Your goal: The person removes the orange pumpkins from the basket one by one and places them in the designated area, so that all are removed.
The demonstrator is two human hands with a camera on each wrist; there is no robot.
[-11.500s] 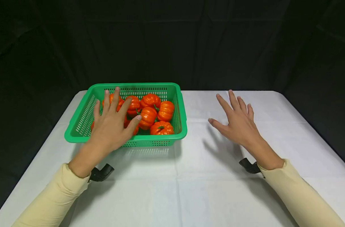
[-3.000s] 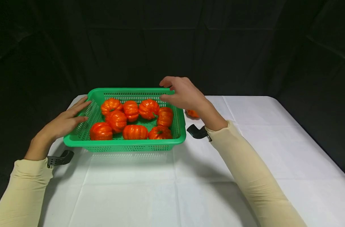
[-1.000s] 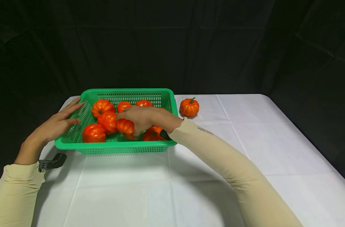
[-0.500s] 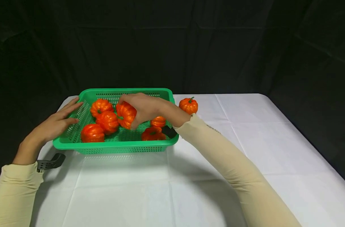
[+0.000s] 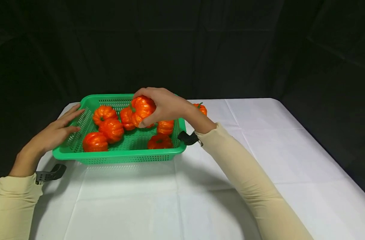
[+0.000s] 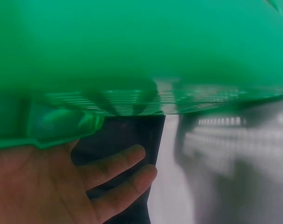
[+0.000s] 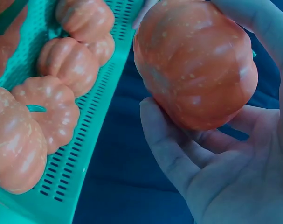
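A small orange pumpkin (image 5: 142, 110) was held clear above the green basket (image 5: 122, 156), over its middle toward the far wall, in the right hand (image 5: 161, 105). The grip was closed round the fruit: in the right wrist view the fingers (image 7: 171, 144) curled under its ribbed flank while the palm and thumb side wrapped the top, so the pumpkin (image 7: 195, 63) sat cupped rather than pinched. Judged from its glossy, evenly moulded ribs and the ease of a one-handed lift, it was probably a light, stiff imitation fruit, little prone to bruising but smooth enough to slip; the broad ribbed flanks offered the surest hold, the thin green stem a poor one. Inside the basket lay further pumpkins (image 5: 111, 129), loosely grouped on the perforated floor, some touching. One more pumpkin (image 5: 201, 108) stood on the tabletop just outside the basket's right wall, partly hidden by the right wrist. The left hand (image 5: 54, 133) rested with straight fingers against the basket's left wall and rim; the left wrist view showed those fingers (image 6: 113, 165) extended beneath the rim, holding nothing. The white tabletop (image 5: 260, 150) carried the basket near its far left part.
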